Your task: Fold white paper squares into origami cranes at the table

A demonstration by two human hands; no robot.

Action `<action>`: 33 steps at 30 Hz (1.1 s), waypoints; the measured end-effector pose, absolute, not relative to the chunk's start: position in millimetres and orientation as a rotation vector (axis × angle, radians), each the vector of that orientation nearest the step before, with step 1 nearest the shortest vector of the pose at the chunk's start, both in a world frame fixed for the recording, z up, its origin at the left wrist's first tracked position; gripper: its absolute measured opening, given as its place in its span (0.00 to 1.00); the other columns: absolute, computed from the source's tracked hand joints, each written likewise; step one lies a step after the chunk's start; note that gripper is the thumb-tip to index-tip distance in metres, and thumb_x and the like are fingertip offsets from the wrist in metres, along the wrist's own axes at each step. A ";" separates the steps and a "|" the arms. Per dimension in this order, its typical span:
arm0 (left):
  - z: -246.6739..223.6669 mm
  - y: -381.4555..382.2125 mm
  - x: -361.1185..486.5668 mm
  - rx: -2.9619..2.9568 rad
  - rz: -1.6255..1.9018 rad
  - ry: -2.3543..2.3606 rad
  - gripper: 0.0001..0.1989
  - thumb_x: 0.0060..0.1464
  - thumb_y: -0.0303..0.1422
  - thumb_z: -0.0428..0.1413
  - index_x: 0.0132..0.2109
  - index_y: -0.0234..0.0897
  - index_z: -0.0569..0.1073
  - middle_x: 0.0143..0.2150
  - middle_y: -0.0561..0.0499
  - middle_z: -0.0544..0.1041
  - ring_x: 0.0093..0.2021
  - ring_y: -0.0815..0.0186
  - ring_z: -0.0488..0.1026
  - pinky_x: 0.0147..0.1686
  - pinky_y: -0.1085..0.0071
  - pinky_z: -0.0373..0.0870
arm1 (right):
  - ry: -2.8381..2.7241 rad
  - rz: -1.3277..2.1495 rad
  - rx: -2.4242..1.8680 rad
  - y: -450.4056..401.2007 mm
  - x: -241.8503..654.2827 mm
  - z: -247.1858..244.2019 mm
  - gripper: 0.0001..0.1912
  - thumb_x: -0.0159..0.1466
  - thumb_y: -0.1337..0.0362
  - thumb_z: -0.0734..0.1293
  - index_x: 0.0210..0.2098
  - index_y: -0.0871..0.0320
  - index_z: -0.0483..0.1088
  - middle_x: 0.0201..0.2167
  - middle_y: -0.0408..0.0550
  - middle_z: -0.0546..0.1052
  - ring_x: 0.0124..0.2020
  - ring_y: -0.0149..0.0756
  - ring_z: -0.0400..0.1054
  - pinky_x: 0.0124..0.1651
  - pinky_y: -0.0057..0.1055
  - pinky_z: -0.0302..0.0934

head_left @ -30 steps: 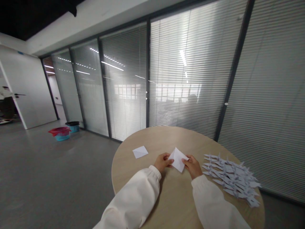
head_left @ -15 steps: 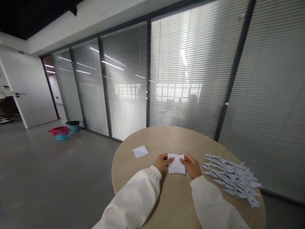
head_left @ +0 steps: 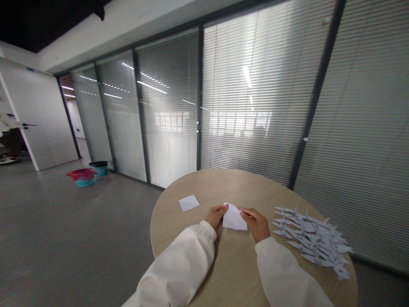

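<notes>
A white sheet of paper [head_left: 234, 219] is held between my two hands above the round wooden table [head_left: 230, 264]. My left hand [head_left: 216, 215] pinches its left edge, thumb on top near the upper left corner. At the upper right, my right hand [head_left: 256, 221] grips the edge between thumb and fingers. The sheet bows slightly; faint creases show on it. Another white square of paper [head_left: 189, 203] with a crease lies flat on the table, left of my left hand. Several folded paper cranes [head_left: 315, 241] sit in close rows to the right of my right hand.
Glass partitions with blinds [head_left: 249, 98] stand behind the table. On the floor at left are a blue basket with a red liner [head_left: 83, 177] and one with a black liner [head_left: 100, 167]. Beyond a white door [head_left: 47, 123], a person is partly visible at the far left.
The paper in my hands has tilted and bowed, its upper left corner now raised. My left thumb has shifted toward that corner, and my right fingers have slid down the right edge.
</notes>
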State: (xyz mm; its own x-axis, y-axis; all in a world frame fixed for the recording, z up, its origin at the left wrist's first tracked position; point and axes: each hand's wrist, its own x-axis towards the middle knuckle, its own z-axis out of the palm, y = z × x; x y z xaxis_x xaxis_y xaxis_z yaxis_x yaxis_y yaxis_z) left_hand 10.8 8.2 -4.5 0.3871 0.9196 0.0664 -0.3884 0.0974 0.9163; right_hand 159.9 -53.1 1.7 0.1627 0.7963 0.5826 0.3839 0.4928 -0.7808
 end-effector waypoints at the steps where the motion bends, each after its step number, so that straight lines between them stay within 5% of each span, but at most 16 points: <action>1: -3.8 8.8 10.6 1.056 1.071 0.636 0.21 0.35 0.45 0.59 0.25 0.27 0.71 0.20 0.47 0.72 0.20 0.68 0.67 0.23 0.71 0.63 | -1.477 0.370 -1.088 -53.7 159.9 2.3 0.14 0.56 0.58 0.61 0.38 0.56 0.72 0.34 0.50 0.74 0.35 0.36 0.67 0.36 0.31 0.63; 11: 1.3 10.0 9.1 1.069 1.100 0.685 0.21 0.34 0.47 0.58 0.21 0.29 0.69 0.18 0.49 0.71 0.18 0.69 0.66 0.21 0.73 0.61 | -1.820 0.001 -1.107 -54.9 161.7 3.6 0.15 0.58 0.69 0.58 0.41 0.52 0.70 0.34 0.47 0.71 0.36 0.33 0.66 0.41 0.30 0.62; 33: 3.1 12.5 6.0 1.133 1.122 0.779 0.21 0.34 0.47 0.58 0.20 0.29 0.69 0.14 0.52 0.67 0.16 0.73 0.61 0.18 0.76 0.55 | -2.056 -0.220 -1.096 -53.7 163.4 -1.4 0.17 0.58 0.72 0.57 0.44 0.52 0.68 0.40 0.49 0.70 0.39 0.33 0.66 0.43 0.30 0.62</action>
